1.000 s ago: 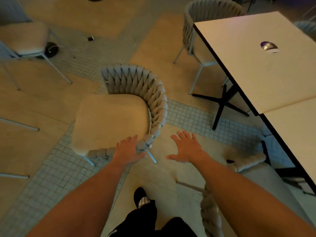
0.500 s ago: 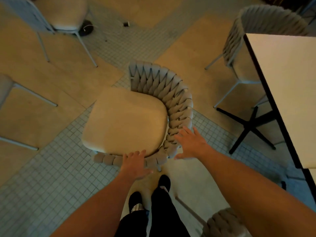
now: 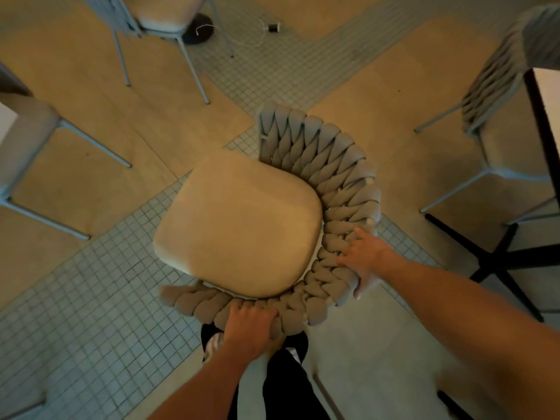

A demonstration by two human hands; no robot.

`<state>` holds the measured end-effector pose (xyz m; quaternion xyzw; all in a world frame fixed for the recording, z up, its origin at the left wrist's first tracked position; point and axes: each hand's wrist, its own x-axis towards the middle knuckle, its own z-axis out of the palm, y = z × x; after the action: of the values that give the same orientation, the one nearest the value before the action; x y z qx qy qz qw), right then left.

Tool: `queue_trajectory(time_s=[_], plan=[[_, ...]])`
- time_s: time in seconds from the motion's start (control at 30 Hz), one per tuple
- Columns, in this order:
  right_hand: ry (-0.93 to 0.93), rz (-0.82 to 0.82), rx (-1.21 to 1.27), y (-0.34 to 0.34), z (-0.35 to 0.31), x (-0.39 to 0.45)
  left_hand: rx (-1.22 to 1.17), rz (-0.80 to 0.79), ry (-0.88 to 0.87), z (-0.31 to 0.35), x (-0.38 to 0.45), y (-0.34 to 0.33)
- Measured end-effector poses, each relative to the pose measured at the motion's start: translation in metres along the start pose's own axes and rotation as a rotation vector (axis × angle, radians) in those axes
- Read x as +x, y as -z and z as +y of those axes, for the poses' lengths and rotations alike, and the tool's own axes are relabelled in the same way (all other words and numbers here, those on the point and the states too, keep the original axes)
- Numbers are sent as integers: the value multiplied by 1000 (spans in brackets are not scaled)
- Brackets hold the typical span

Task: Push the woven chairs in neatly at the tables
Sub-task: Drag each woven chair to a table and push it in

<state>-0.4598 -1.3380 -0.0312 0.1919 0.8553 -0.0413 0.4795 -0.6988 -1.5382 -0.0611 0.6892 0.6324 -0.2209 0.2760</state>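
Observation:
A woven chair (image 3: 242, 225) with a beige seat cushion and a curved grey braided backrest stands right below me on the tiled floor. My left hand (image 3: 247, 327) grips the near end of the braided backrest, fingers curled over its top. My right hand (image 3: 362, 259) holds the backrest further round on the right, fingers over the top and thumb on the outer side. The table (image 3: 548, 122) shows only as a dark-edged top at the far right, with its black cross foot (image 3: 497, 256) on the floor.
Another woven chair (image 3: 500, 95) stands at the table, upper right. Two chairs with thin metal legs are at the upper left (image 3: 163, 22) and left edge (image 3: 27, 140). A black round base and a cable (image 3: 242, 34) lie on the floor beyond. My feet (image 3: 215, 344) are just behind the chair.
I have stepped closer and now look straight down on the chair. My left hand has closed round the braided backrest, and my right hand has moved from the air onto the backrest.

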Motion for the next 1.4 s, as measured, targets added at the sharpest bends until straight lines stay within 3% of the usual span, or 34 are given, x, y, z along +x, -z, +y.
queue_trajectory(time_s=[0.23, 0.7, 1.1, 1.4], plan=[[-10, 27, 18, 8, -14, -8, 56, -33, -41, -11, -3, 1], [-152, 27, 241, 47, -95, 14, 285, -43, -79, -114, -12, 26], [-270, -14, 670, 119, -176, 37, 475, 123, -3, -211, 0, 76], [-281, 62, 733, 128, -191, 48, 442, -9, 188, -211, 7, 84]])
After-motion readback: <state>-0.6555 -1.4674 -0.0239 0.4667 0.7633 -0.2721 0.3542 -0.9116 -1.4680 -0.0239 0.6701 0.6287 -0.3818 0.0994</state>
